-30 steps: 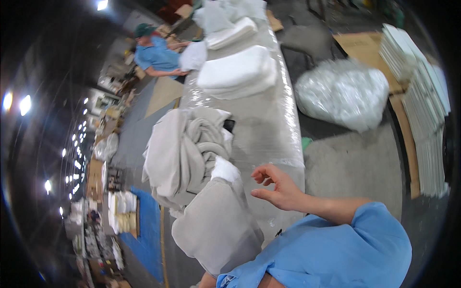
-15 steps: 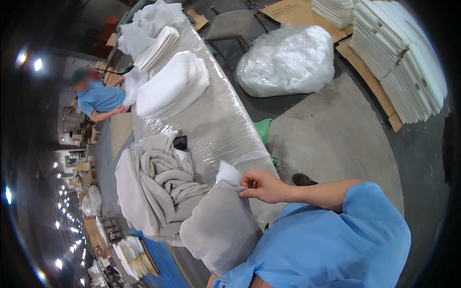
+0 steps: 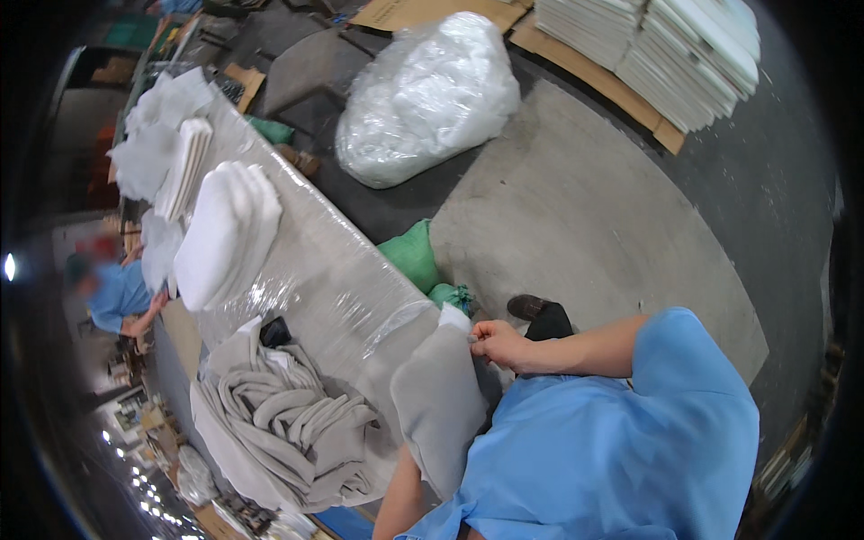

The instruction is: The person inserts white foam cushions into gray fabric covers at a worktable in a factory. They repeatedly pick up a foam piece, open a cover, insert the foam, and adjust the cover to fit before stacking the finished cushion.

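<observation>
A light grey fabric cushion cover (image 3: 439, 391) stands upright close against my body at the near edge of the table. White padding (image 3: 454, 317) pokes out of its top corner. My right hand (image 3: 499, 345) is closed, pinching the cover's edge just below that padding. From the lower edge my left forearm (image 3: 402, 504) reaches up behind the cover, which hides the hand and its fingers. To the left, a heap of crumpled grey covers (image 3: 283, 418) lies on the plastic-wrapped table (image 3: 315, 270), beside a small black object (image 3: 275, 332).
Stacked white pads (image 3: 225, 234) lie farther along the table, where a co-worker in blue (image 3: 121, 292) handles white sheets. Green sacks (image 3: 409, 256) sit on the floor by the table. Beyond are a large clear bag of white filling (image 3: 432, 99) and tall pad stacks (image 3: 684, 63).
The view has swung, so the table and bags sit farther left. The cover has come closer to my body and stands more upright. My left forearm now shows; my right hand keeps its pinch.
</observation>
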### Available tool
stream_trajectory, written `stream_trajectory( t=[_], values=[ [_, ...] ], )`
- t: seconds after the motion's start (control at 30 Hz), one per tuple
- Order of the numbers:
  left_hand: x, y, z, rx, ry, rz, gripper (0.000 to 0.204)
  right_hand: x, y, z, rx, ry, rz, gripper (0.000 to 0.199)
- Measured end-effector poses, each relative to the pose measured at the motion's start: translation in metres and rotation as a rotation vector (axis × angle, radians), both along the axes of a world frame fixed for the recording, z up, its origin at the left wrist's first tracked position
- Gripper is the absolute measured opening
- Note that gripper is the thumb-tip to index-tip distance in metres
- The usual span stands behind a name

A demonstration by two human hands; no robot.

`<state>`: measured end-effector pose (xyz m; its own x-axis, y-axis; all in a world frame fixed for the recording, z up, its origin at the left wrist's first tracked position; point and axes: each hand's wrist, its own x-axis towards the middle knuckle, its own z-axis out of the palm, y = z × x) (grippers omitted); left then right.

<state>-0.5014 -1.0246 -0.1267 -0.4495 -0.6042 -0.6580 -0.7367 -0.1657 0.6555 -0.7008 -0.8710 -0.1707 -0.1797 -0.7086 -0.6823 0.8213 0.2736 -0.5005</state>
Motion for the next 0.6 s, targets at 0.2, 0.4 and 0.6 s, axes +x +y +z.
stream_trajectory(
  t=[0.2,0.4,0.6],
  values=[
    [-0.06,-0.068,-0.001,0.043,0.018,-0.251,0.039,0.013,0.005,-0.018,-0.004,0.019,-0.048,0.015],
    [-0.196,-0.07,0.035,0.246,-0.176,-0.726,0.023,0.014,0.016,-0.025,-0.02,0.047,-0.042,0.018],
    [-0.225,-0.045,0.023,-0.052,-0.363,-1.26,0.024,0.01,0.017,-0.017,0.04,0.057,-0.094,0.021]
  ],
)
